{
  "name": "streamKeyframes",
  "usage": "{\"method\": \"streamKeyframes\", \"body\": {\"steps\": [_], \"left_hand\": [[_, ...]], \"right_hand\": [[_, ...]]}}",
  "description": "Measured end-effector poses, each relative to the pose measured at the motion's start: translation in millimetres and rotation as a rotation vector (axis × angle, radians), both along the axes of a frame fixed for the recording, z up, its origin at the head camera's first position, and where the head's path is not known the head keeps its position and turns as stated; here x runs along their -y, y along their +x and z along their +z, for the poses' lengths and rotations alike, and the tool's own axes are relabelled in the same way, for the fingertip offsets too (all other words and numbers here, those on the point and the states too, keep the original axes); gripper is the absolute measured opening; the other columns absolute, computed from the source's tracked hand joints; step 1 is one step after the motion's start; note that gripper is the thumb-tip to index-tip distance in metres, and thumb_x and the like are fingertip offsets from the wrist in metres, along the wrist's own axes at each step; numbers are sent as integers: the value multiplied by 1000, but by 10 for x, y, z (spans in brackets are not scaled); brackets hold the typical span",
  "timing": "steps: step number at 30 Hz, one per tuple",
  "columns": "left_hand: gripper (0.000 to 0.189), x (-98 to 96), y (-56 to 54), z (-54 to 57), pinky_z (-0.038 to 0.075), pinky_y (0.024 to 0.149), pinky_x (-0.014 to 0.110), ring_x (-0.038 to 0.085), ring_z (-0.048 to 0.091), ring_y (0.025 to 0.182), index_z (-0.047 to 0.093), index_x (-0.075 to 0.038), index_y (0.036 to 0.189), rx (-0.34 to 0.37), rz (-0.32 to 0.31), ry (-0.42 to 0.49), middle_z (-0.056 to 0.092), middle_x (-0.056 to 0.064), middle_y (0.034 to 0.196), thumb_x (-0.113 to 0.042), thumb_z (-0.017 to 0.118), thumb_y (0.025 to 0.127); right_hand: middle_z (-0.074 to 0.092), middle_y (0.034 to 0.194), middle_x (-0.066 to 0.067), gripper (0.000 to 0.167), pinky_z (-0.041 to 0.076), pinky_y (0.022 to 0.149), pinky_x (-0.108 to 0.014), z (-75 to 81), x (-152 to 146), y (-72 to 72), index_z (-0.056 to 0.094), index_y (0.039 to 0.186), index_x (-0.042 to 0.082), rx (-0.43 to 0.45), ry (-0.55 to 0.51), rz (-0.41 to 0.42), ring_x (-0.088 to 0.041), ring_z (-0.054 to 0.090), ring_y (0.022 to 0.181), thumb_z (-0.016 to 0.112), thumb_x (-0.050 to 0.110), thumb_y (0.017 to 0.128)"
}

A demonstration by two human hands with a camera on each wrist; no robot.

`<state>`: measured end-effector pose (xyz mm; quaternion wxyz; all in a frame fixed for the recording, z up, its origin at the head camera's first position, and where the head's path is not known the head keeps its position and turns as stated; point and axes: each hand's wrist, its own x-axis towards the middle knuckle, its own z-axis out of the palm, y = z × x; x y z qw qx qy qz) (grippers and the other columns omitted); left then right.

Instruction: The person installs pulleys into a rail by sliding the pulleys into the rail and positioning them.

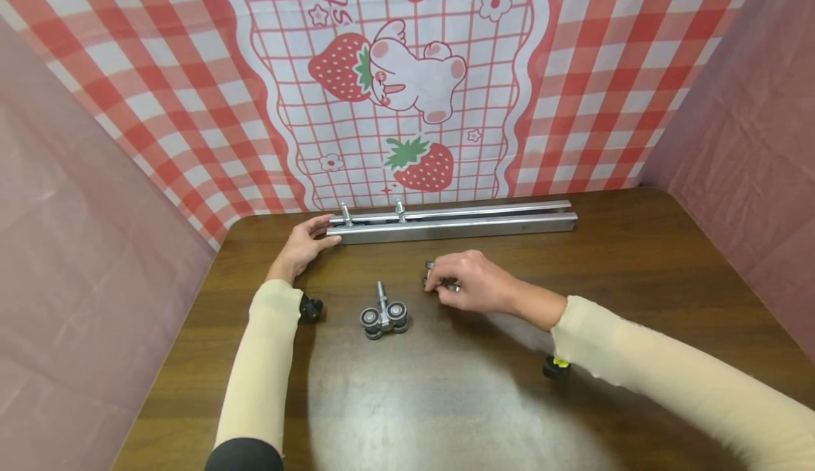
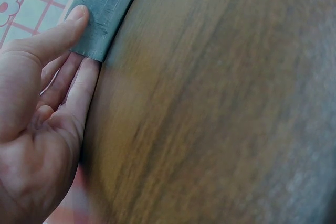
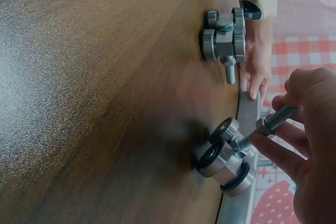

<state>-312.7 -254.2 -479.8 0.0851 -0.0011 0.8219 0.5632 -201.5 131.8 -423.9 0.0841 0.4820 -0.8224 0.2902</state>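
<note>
A silver metal channel rail (image 1: 458,230) lies along the back of the table. My left hand (image 1: 302,248) holds its left end, the thumb against the front face and the fingers around the end. Two upright threaded bolts, one at the left (image 1: 346,214) and one farther right (image 1: 400,211), stick up through the rail's slot. My right hand (image 1: 477,283) pinches the threaded bolt of a roller trolley (image 3: 226,163), its wheels tilted down close over the wood in the right wrist view. Another roller trolley (image 1: 384,317) sits on the table between my hands, bolt pointing toward the rail.
The brown wooden table (image 1: 420,400) has rounded back corners. Behind the rail hangs a red-and-white checked cloth (image 1: 420,61) with strawberries, and pink cloth walls (image 1: 732,124) stand at both sides.
</note>
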Motion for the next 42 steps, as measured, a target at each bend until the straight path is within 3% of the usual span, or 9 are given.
{"method": "streamKeyframes", "body": {"steps": [11, 19, 32, 42], "left_hand": [[69, 5, -9, -12, 39, 140, 51, 39, 40, 170, 44, -4, 172, -1, -2, 3, 44, 25, 178, -6, 73, 110], [69, 4, -4, -14, 39, 140, 51, 39, 41, 170, 44, -4, 172, -7, -2, 3, 45, 25, 178, -6, 73, 110], [70, 19, -28, -43, 38, 140, 52, 39, 40, 170, 44, -5, 173, -6, -1, 7, 45, 25, 178, -6, 73, 109], [70, 7, -9, -20, 39, 140, 51, 40, 39, 171, 44, -5, 173, -8, -3, 1, 44, 25, 179, -7, 73, 110]], "right_hand": [[86, 106, -8, 21, 72, 81, -39, 29, -36, -39, 84, 104, 5, 137, -71, -76, -19, 80, 90, 72, -7, 93], [84, 104, -8, 25, 67, 75, -29, 24, -70, -82, 85, 108, 6, 141, -93, -128, -12, 74, 85, 68, -8, 95], [85, 105, -6, 28, 71, 85, -36, -15, -67, -119, 85, 108, 8, 165, -98, -152, -19, 79, 94, 66, -9, 98], [83, 112, -11, 23, 72, 83, -34, -8, -52, -78, 82, 115, 6, 183, -91, -193, -24, 81, 97, 71, -7, 99]]}}
